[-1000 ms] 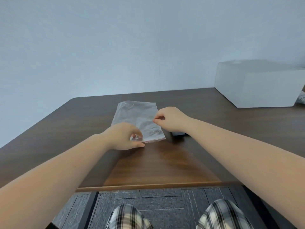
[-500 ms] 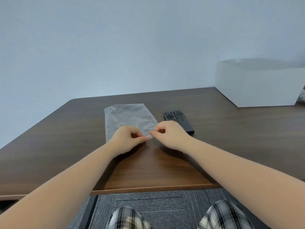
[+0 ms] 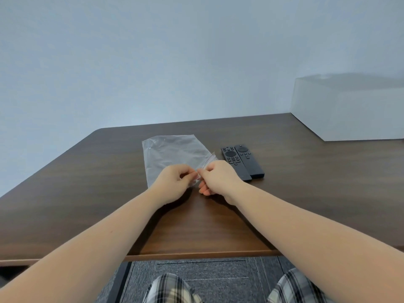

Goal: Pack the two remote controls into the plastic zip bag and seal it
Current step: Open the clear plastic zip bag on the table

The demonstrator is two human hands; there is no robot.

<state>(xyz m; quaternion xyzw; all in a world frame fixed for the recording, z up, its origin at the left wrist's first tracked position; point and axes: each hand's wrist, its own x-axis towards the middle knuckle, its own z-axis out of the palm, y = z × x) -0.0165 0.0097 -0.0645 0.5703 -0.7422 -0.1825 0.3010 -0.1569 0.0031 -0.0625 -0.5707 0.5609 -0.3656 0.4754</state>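
A person's left hand and right hand each pinch the near opening of a clear plastic zip bag lying mid-desk, fingers closed on its film. Two black remote controls lie side by side, touching, just right of the bag on the dark wooden desk.

Left hand and right hand meet, fingers pinched.

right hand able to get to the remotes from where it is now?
Probably yes. The right hand is pinching the zip bag mouth, and the two remotes lie uncovered just beyond it to the right; it must release the bag first.
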